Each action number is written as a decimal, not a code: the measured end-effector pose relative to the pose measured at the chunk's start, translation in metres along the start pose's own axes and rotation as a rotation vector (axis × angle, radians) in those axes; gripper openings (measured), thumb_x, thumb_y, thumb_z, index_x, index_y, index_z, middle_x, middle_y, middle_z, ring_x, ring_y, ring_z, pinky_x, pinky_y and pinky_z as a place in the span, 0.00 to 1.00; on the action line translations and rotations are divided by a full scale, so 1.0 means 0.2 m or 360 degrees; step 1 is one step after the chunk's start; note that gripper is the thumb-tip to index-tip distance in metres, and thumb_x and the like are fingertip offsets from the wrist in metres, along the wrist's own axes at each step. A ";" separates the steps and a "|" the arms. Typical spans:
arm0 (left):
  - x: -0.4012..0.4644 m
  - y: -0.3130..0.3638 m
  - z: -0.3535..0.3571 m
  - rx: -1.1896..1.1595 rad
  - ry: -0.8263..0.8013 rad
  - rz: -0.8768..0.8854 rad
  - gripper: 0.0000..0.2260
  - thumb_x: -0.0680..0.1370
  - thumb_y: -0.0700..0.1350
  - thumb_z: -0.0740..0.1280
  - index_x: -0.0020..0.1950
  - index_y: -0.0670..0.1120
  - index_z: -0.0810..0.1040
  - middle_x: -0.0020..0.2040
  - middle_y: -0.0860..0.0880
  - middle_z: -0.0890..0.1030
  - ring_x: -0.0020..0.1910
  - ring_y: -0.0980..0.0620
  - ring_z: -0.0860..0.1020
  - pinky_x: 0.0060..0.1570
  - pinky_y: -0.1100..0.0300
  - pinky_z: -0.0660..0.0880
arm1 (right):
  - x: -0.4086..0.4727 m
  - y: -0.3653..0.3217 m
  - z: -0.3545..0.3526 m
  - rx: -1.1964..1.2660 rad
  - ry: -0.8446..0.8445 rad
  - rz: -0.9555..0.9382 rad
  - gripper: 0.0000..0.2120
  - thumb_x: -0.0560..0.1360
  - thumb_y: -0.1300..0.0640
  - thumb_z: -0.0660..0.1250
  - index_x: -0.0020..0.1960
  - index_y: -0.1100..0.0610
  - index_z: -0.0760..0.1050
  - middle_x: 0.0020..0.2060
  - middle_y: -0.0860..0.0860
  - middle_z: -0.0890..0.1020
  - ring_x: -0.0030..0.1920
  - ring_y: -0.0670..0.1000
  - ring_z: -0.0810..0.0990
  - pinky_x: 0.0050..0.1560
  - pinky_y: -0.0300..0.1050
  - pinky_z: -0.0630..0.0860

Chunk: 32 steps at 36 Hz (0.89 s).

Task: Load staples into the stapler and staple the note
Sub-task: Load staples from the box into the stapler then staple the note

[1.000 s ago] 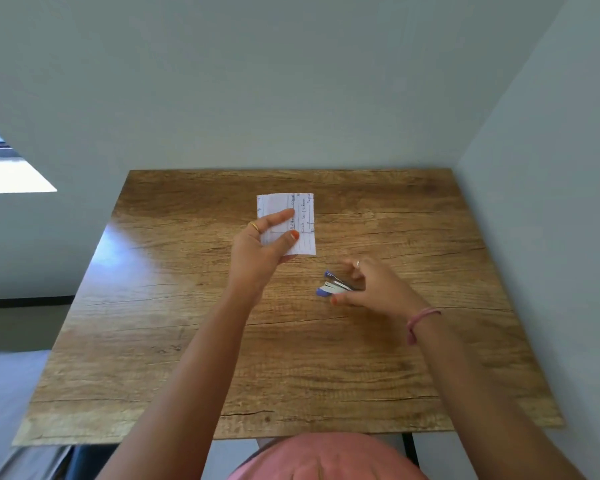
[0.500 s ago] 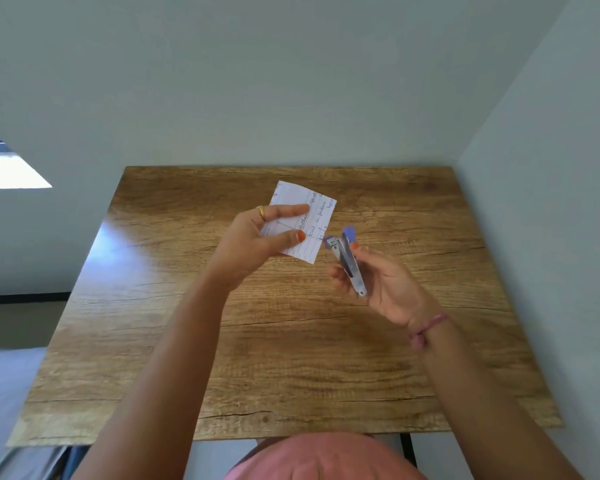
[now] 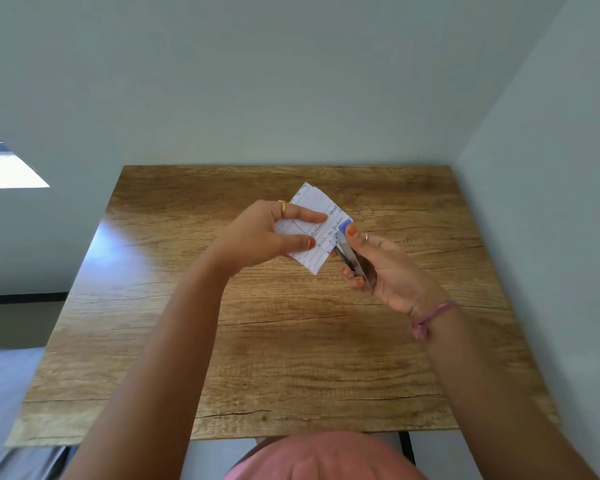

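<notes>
Both hands are up over the table (image 3: 291, 358): my left hand (image 3: 257, 237) pinches the note (image 3: 321, 233) between thumb and forefinger. My right hand (image 3: 381, 268) grips the stapler (image 3: 349, 252), its nose against the note's edge just beyond my left thumb.

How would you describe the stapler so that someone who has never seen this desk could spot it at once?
Start at the wooden table and look just above its middle, where two hands meet. The right hand grips the stapler, its front end at the edge of the handwritten note held by the left hand. It is the slim metal bar with a blue tip.
</notes>
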<state>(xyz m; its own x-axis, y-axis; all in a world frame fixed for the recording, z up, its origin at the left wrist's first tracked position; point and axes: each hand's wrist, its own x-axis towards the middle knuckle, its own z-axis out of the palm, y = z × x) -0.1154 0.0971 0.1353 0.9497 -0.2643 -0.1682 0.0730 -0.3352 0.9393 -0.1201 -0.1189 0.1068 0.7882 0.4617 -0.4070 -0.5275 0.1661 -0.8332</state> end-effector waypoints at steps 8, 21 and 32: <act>0.00 0.02 0.01 0.0094 -0.0030 -0.0017 0.16 0.72 0.41 0.75 0.55 0.59 0.83 0.53 0.55 0.81 0.45 0.57 0.82 0.44 0.63 0.80 | 0.01 -0.01 0.00 0.0006 0.0000 -0.0008 0.10 0.68 0.50 0.73 0.45 0.53 0.85 0.47 0.53 0.86 0.43 0.48 0.84 0.35 0.37 0.77; -0.07 -0.11 0.25 -0.1167 0.0405 0.0189 0.22 0.72 0.49 0.71 0.65 0.49 0.72 0.54 0.50 0.83 0.54 0.50 0.81 0.48 0.60 0.78 | 0.01 0.01 0.02 0.0271 0.0101 -0.0042 0.12 0.67 0.51 0.72 0.48 0.55 0.83 0.42 0.49 0.85 0.41 0.44 0.84 0.33 0.35 0.75; -0.04 -0.05 0.52 -0.1311 0.0591 0.0171 0.18 0.70 0.48 0.77 0.58 0.48 0.81 0.57 0.46 0.83 0.59 0.48 0.80 0.60 0.49 0.75 | 0.03 0.02 0.06 0.0236 0.0199 -0.0142 0.18 0.65 0.50 0.75 0.50 0.57 0.77 0.48 0.60 0.79 0.41 0.56 0.68 0.38 0.42 0.61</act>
<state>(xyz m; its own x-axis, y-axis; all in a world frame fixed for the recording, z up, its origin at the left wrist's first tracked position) -0.1563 0.0081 0.0957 0.9906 0.0992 -0.0944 0.0378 0.4642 0.8849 -0.1213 -0.1044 0.1062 0.8621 0.3295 -0.3850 -0.4875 0.3322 -0.8074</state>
